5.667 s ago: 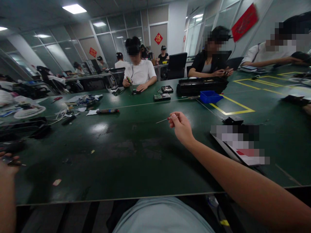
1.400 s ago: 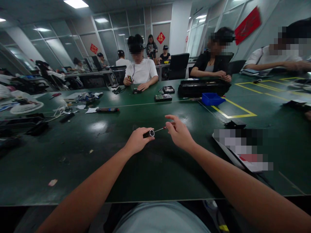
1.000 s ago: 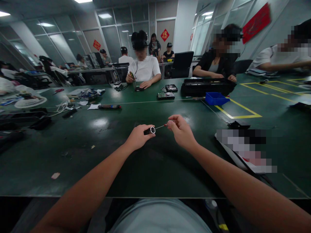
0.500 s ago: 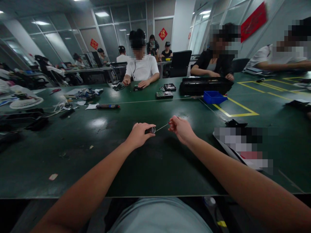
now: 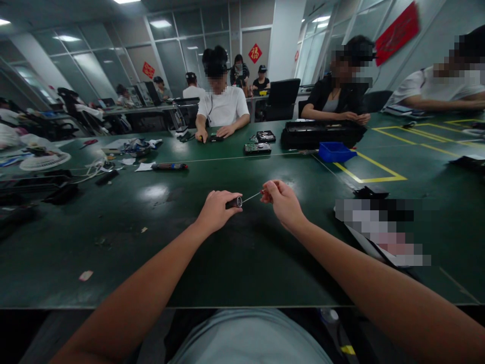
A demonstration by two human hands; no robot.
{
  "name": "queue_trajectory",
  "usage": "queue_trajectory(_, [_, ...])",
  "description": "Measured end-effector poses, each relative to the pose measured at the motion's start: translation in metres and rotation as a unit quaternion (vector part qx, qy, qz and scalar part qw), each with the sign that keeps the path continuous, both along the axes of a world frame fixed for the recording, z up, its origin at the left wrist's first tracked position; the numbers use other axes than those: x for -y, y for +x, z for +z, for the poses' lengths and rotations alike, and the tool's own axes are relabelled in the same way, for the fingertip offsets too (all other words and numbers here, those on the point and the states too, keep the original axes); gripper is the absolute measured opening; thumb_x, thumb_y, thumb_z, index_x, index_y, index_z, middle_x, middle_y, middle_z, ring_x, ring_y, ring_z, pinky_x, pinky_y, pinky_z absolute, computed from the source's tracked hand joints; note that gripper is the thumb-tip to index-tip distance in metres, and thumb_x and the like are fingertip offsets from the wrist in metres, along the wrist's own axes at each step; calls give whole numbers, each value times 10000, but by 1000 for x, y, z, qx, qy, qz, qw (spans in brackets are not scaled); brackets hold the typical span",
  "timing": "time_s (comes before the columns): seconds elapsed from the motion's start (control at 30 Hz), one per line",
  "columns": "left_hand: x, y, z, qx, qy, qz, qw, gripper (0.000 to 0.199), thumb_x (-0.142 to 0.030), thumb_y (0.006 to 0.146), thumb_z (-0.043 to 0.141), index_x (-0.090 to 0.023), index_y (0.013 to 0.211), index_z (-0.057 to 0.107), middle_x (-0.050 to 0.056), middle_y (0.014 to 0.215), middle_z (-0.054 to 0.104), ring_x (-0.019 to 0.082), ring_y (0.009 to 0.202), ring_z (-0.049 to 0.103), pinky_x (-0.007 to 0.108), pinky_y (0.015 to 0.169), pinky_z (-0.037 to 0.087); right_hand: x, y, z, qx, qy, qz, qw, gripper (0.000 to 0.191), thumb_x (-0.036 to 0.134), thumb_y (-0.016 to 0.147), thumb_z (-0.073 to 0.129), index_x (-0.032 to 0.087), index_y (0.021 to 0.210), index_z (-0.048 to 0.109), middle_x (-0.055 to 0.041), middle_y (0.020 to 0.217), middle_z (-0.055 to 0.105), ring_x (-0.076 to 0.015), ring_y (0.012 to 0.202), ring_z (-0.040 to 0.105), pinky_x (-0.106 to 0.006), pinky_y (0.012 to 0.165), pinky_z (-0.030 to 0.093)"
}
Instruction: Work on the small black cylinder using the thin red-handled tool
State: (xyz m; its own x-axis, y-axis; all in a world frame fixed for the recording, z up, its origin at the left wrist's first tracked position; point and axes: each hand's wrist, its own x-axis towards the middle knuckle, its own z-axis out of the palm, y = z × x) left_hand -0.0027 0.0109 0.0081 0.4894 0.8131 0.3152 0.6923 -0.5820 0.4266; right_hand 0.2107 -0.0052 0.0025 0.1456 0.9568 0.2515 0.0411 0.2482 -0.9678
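Observation:
Near the middle of the green table (image 5: 242,273), my left hand (image 5: 216,211) is wrapped round a dark cylinder (image 5: 235,202), whose round end faces right. My right hand (image 5: 282,202), a little to the right, pinches a thin screwdriver (image 5: 251,196) by its far end; its light shaft slants down left toward the cylinder's open end. Whether the tip touches the cylinder is too small to tell. Most of the cylinder's body and the screwdriver's handle are hidden by my fingers.
Hard drives (image 5: 257,148), a long black casing (image 5: 322,134) and a blue tray (image 5: 335,151) stand ahead. A dark tool (image 5: 170,166) lies left. A blurred sheet (image 5: 382,232) lies right. People sit across the table.
My right hand has shifted slightly left, bringing the shaft closer to the cylinder. My left hand keeps its hold. Across the table, a person's hand has moved near a dark object.

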Motion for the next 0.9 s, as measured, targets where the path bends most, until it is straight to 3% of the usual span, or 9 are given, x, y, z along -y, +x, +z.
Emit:
queue_trajectory(0.2, [3,3,2,11,35,16,999,385,-276,827,747,-273,1204,669,43,1182,688,244,1104,592,495,1068,334,2,-5,2,-31,-40,0,999,221,423,886,574,203,884,592,-23,788,636,-159,678,621,-349,678,529])
queue_trajectory(0.4, [2,3,1,10,55,41,998,403,-287,809,770,-261,1199,673,44,1168,694,244,1079,596,483,1051,354,0,-6,3,-114,-105,3,988,161,352,903,561,200,857,589,-7,759,620,-128,648,594,-304,660,537])
queue_trajectory(0.53, [1,3,-2,0,49,30,998,416,-290,808,772,-277,1211,667,30,1176,690,236,1088,594,472,1045,359,-1,-5,2,-111,-124,-1,986,165,363,890,587,202,852,593,-4,749,619,-127,640,593,-287,636,522])
queue_trajectory(0.7, [0,2,-4,-6,50,21,998,414,-303,818,761,-279,1219,664,36,1171,688,230,1073,596,461,1031,371,-1,-3,1,-62,-100,0,993,181,377,899,565,201,864,586,-15,770,633,-136,655,596,-301,649,514])
queue_trajectory(0.9, [-3,-1,-7,-7,32,18,999,408,-338,833,739,-267,1228,662,51,1170,686,240,1076,597,452,1009,386,1,4,4,35,-7,-51,998,207,406,934,500,219,883,574,-12,767,626,-146,658,573,-312,629,484])
